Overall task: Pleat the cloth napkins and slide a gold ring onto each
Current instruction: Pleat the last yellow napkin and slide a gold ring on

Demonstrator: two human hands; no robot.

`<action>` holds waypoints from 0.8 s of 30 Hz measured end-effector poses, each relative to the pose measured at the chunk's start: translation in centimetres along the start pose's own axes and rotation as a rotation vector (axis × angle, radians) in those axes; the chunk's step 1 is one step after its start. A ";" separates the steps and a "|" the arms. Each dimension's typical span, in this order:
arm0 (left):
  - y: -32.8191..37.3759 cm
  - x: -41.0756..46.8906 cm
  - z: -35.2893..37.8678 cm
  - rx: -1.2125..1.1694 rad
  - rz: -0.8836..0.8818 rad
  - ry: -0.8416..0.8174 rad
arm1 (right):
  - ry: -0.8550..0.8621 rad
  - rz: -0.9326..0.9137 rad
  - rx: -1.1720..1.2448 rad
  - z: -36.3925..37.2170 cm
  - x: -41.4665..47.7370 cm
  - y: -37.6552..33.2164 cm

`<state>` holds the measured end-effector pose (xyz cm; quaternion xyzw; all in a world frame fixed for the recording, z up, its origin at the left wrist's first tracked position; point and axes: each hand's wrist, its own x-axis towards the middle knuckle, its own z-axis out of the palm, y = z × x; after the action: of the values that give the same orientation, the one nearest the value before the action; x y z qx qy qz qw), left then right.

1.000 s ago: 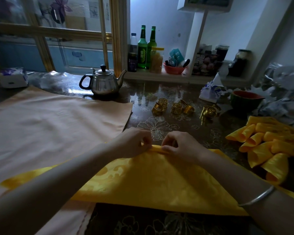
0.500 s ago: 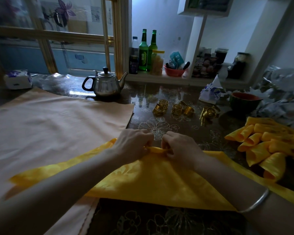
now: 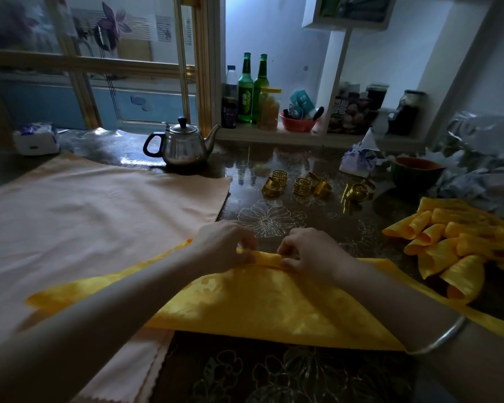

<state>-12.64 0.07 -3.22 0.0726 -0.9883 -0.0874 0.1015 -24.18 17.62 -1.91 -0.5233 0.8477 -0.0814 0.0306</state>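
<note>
Dark floral table: left hand and right hand pinching yellow napkin fold, farther apart than before

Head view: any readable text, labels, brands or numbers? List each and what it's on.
No text can be quoted with confidence.
Green bottle label: characters, too blurred to read.
Dark packet on the shelf: white characters, too blurred.
Teal packet: print too small.
Tissue pack: blue print, too small.

table; napkin, rings, teapot
</note>
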 end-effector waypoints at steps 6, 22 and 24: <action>1.2 -1.6 -0.1 0.214 0.152 0.107 | 0.058 -0.059 0.004 0.3 -1.2 -0.5; 0.6 -3.7 -0.3 -0.098 0.070 0.018 | 0.099 0.014 -0.019 0.7 -2.9 -1.3; 1.1 -4.2 -0.6 -0.026 0.105 0.089 | 0.136 -0.029 -0.061 0.6 -3.4 -1.8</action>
<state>-8.57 1.73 -3.23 0.0233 -0.9841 -0.0913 0.1504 -20.96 19.84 -2.33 -0.5296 0.8422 -0.0914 -0.0441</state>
